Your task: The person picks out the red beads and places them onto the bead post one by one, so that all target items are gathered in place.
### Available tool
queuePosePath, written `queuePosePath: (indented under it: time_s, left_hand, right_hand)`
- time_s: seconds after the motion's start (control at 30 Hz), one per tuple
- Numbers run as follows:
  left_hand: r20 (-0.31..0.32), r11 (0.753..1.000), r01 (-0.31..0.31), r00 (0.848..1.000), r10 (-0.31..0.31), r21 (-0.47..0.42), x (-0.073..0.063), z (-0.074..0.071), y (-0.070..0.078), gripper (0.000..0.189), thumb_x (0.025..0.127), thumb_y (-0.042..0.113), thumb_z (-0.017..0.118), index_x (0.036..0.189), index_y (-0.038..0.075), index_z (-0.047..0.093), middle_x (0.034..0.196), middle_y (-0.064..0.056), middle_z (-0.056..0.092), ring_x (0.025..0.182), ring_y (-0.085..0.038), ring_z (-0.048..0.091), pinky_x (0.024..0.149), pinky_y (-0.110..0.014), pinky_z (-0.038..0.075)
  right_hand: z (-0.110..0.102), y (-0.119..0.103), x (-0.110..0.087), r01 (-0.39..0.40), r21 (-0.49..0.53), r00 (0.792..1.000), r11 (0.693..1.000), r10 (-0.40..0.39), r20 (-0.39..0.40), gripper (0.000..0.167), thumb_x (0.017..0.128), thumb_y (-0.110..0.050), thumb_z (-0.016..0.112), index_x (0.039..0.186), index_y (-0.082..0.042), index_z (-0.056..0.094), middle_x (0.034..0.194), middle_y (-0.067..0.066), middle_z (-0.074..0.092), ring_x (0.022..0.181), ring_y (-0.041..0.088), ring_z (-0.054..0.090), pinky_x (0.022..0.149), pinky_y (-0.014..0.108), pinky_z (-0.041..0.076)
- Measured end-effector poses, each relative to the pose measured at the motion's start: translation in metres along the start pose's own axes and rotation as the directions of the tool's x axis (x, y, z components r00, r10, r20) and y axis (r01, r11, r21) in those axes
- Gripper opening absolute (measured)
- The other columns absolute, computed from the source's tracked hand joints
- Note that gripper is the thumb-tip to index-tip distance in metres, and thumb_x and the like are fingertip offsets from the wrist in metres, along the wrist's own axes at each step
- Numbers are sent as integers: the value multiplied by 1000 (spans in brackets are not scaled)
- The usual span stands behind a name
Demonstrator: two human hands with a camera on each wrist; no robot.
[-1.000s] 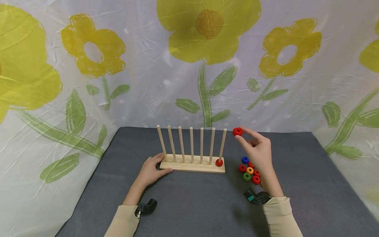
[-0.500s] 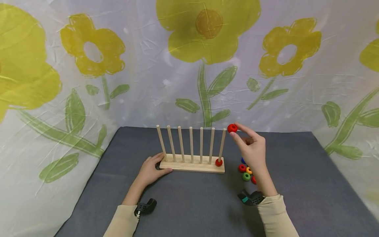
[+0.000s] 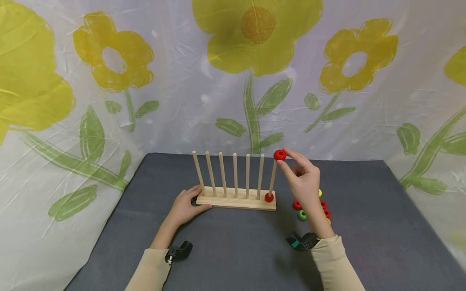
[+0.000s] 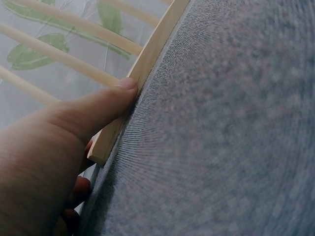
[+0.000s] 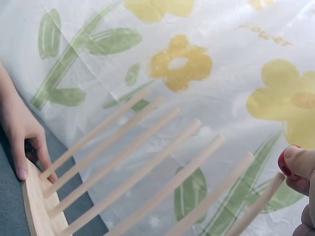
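A wooden peg rack (image 3: 236, 203) with a row of upright pegs stands mid-table. My left hand (image 3: 186, 207) grips the rack's left end; in the left wrist view the thumb (image 4: 110, 102) lies along the front edge of the base and the other fingers curl beyond it. Between thumb and fingers, my right hand (image 3: 305, 181) pinches a red bead (image 3: 279, 158) at the top of the rightmost peg (image 3: 272, 178). In the right wrist view, the bead is at the peg's tip; whether it is threaded I cannot tell. Another red bead (image 3: 269, 198) sits low on that same peg.
Several loose beads lie right of the rack, partly hidden by my right forearm, among them a green bead (image 3: 301, 215), a red bead (image 3: 296, 205) and a yellow bead (image 3: 320, 192). A flower-printed cloth (image 3: 174, 121) hangs behind the dark grey tabletop (image 3: 233, 250).
My right hand has moved left with the red bead, from beside the rightmost peg to its top. The left hand keeps its grip on the rack.
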State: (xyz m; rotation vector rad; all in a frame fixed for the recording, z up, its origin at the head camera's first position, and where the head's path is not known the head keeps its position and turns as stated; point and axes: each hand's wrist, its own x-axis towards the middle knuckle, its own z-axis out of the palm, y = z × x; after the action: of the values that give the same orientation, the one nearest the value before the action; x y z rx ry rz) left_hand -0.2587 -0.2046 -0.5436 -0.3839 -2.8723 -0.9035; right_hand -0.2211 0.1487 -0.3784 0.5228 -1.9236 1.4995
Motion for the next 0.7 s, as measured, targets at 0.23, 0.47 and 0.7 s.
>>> queuePosePath:
  time_s: [0.23, 0.47, 0.7]
  left_hand:
    - [1, 1000, -3, 1000, 3, 2, 1, 0, 0, 89, 85, 52, 81, 150, 0, 50, 151, -19, 47, 119, -39, 51, 99, -56, 41]
    - [-5, 1000, -3, 1000, 3, 2, 1, 1, -2, 91, 84, 55, 80, 150, 0, 49, 152, -17, 47, 118, -38, 51, 99, -56, 41]
    - [5, 1000, 0, 1000, 0, 4, 1, 0, -2, 90, 84, 54, 80, 150, 1, 49, 152, -18, 46, 121, -39, 50, 100, -56, 40]
  right_hand:
    - [5, 0, -1, 27, -33, 999, 999, -26, 19, 37, 89, 11, 73, 126, 8, 69, 110, 19, 68, 42, 14, 25, 42, 23, 23]
    - [5, -1, 0, 33, -55, 999, 998, -33, 14, 37, 89, 10, 74, 125, 8, 69, 109, 20, 68, 41, 15, 26, 42, 23, 24]
    - [5, 1, 0, 35, -67, 999, 997, -34, 5, 37, 89, 10, 74, 126, 7, 69, 107, 19, 67, 42, 15, 25, 42, 24, 24]
